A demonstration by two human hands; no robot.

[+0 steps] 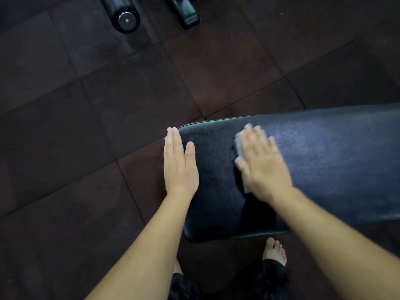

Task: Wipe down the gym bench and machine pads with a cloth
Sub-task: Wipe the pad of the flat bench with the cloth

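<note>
A black padded gym bench point(324, 165) runs from the middle of the head view out past the right edge. Small wet specks show on its left end. My right hand point(263, 163) lies flat with straight fingers on a grey cloth point(239, 148), pressing it onto the bench top; the hand is blurred and most of the cloth is hidden under it. My left hand point(179, 163) rests flat with straight fingers against the bench's left end edge.
Dark rubber floor tiles point(108, 105) surround the bench. Black machine parts, a round roller end point(127, 20) and a frame foot point(186, 16), stand at the top. My bare foot point(274, 251) is on the floor just in front of the bench.
</note>
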